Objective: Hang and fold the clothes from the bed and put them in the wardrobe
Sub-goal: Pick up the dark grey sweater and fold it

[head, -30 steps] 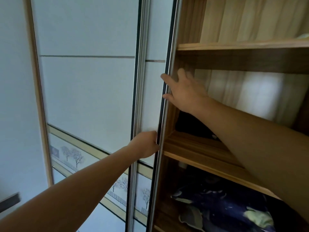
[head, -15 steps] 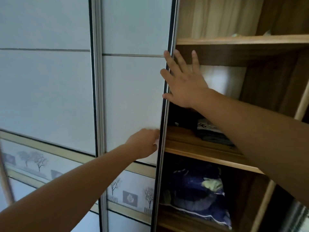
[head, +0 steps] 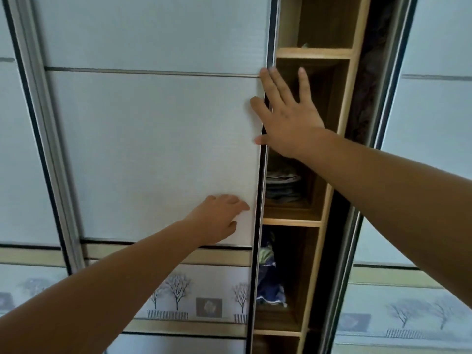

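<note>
I am looking at a wardrobe [head: 342, 123] with pale sliding panels that fill nearly the whole view, and only a narrow strip of its wooden inside shows between them. My right hand [head: 288, 116] is flat, fingers straight and spread, holding nothing; its thumb and forefinger lie across the metal edge of the sliding door [head: 153, 149]. My left hand [head: 217, 218] sits lower, on the face of that same door just beside its right edge, fingers loosely bent against the panel, gripping nothing. Behind the right wrist, a stack of folded clothes [head: 282, 185] lies on a wooden shelf [head: 291, 222] inside the gap. In the compartment below it, a dark blue bundle [head: 268, 284] is partly hidden by the door edge. A band of printed trees [head: 178, 290] runs across the lower door, and a second door [head: 434, 175] closes the right side.
</note>
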Available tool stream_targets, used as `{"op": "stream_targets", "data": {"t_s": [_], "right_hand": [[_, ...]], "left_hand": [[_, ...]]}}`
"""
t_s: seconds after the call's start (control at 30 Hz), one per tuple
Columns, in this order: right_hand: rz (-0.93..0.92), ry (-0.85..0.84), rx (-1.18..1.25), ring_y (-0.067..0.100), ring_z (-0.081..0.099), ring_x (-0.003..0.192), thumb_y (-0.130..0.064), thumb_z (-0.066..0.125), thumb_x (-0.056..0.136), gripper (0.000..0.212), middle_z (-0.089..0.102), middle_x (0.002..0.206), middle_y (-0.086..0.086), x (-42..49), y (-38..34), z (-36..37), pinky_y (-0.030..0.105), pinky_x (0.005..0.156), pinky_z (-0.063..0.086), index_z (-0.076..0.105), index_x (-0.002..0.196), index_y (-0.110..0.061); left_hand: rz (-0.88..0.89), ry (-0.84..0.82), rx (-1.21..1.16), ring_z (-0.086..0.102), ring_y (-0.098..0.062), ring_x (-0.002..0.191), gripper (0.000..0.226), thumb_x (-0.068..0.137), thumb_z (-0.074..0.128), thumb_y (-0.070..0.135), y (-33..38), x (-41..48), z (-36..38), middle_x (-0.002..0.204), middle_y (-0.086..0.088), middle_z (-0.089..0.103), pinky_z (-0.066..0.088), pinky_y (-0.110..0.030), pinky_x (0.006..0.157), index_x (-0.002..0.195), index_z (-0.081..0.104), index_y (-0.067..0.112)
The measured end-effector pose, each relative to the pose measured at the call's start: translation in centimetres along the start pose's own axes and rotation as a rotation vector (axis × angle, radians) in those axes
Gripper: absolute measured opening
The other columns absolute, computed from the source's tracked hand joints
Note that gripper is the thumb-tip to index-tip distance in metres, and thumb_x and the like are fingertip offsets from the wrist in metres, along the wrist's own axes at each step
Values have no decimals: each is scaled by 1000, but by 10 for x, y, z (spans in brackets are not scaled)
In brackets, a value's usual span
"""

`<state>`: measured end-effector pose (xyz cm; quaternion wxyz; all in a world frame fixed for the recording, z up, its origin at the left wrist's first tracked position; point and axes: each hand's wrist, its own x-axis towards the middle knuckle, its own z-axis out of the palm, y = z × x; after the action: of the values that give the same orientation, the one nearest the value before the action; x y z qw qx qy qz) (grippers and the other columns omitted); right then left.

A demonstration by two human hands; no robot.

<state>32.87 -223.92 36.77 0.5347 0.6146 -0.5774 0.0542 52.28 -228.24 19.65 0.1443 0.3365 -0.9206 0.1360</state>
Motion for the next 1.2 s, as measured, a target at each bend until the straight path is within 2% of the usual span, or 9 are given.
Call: {"op": "stream_targets", "data": {"t_s": [0.1, 0.17, 0.27, 0.33, 0.53, 0.7, 1.0, 1.1, 1.2], "right_hand": [[-36, -26, -81, 36, -23, 151, -66, 45, 93, 92, -23, 164, 19, -12, 21, 6, 71, 116, -3, -7, 160, -29], [-62, -73, -113, 34, -21, 152, -66, 46, 93, 96, -22, 165, 19, -18, 31, 9, 71, 115, -5, -14, 159, -28], [-36, -140, -137, 36, -22, 152, -73, 48, 88, 108, -25, 163, 21, -29, 42, 14, 71, 115, -7, -20, 157, -24], [-11, -157, -170, 37, -22, 152, -71, 50, 88, 111, -25, 163, 23, -37, 48, 19, 70, 115, -7, -21, 157, -22], [36, -184, -192, 37, -21, 152, -54, 49, 93, 101, -25, 162, 24, -57, 69, 31, 72, 114, -10, -24, 156, -20], [51, -194, -275, 39, -18, 153, -46, 45, 96, 97, -23, 162, 26, -71, 83, 42, 74, 112, -7, -25, 155, -16], [48, -262, -393, 43, -10, 153, -32, 38, 96, 87, -17, 162, 32, -88, 93, 44, 68, 117, -8, -20, 156, -5], [55, -296, -397, 43, -11, 153, -31, 32, 98, 81, -16, 162, 31, -92, 90, 42, 71, 115, -5, -17, 156, -4], [79, -278, -385, 43, -10, 153, -30, 27, 99, 76, -13, 163, 31, -95, 88, 40, 74, 113, -4, -14, 157, -4]], "left_hand": [[149, 144, 334, 42, -31, 133, 56, 86, 63, 20, 11, 5, 2, 144, -9, 45, 39, -46, 105, 141, 51, 27], [178, 230, 480, 38, -38, 140, 65, 79, 71, 20, 12, 7, 1, 151, -17, 41, 36, -56, 108, 141, 53, 28], [230, 200, 617, -1, -35, 153, 75, 89, 59, 27, 6, 14, 7, 166, -18, 0, 10, -67, 114, 155, 25, 34], [254, 184, 632, -11, -34, 153, 79, 89, 57, 29, 8, 21, 9, 165, -17, -15, 5, -67, 115, 158, 18, 34], [304, 242, 642, -6, -35, 153, 105, 73, 81, 45, 28, 47, 18, 165, -19, -13, 6, -66, 116, 158, 21, 31], [339, 297, 605, -8, -35, 153, 113, 65, 87, 42, 44, 67, 26, 166, -18, -10, 6, -67, 117, 157, 24, 29], [343, 281, 593, -10, -34, 153, 107, 69, 84, 42, 68, 87, 29, 165, -18, -13, 7, -65, 117, 157, 25, 29], [324, 234, 604, -11, -35, 153, 102, 75, 80, 42, 75, 89, 28, 165, -18, -16, 6, -65, 117, 158, 21, 30], [332, 230, 582, -11, -34, 153, 89, 84, 72, 32, 81, 87, 25, 164, -17, -18, 1, -63, 118, 157, 22, 31]]}}
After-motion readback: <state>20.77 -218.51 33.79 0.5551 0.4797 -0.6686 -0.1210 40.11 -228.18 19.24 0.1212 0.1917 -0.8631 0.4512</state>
